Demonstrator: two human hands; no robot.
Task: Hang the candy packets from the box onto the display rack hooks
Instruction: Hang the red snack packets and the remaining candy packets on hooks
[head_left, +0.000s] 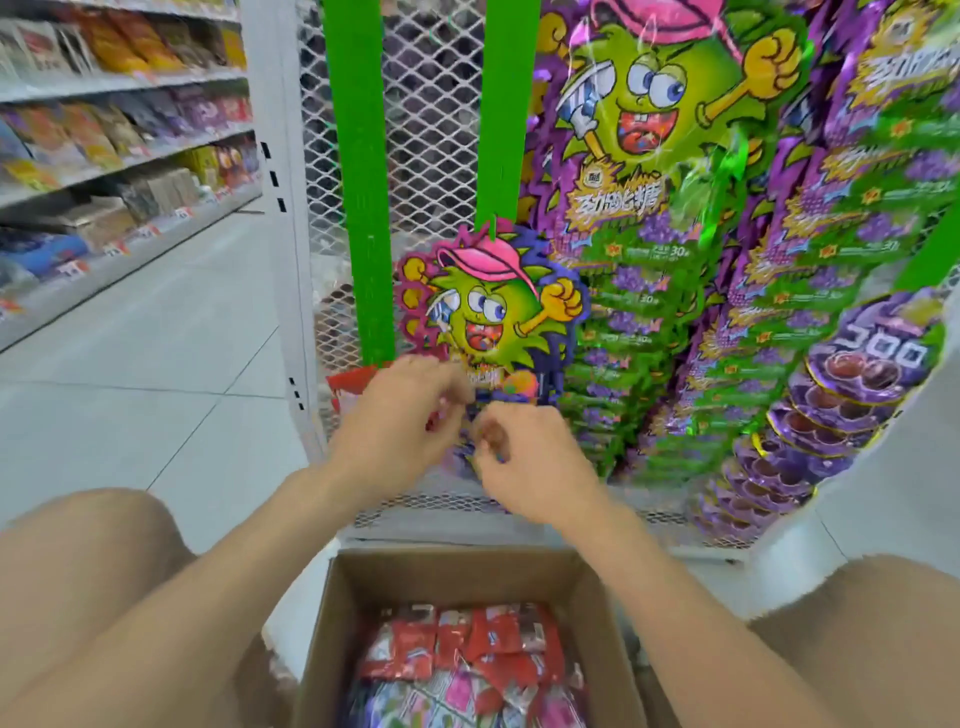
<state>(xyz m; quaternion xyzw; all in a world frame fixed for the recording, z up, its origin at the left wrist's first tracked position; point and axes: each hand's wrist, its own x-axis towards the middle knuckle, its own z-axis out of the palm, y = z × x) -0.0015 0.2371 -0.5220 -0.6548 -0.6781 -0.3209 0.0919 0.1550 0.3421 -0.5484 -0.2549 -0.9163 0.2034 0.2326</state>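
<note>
Lining a purple packet (464, 456) up with the rack (431, 156) beyond, we pinch it in our right hand (524, 457) and, seemingly, our blurred left hand (410, 415), the box (457, 564) waiting below both.

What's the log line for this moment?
stage: hanging | left hand: at monster-card strip, grip blurred | right hand: pinches purple packet | cardboard box: red packets inside
</note>
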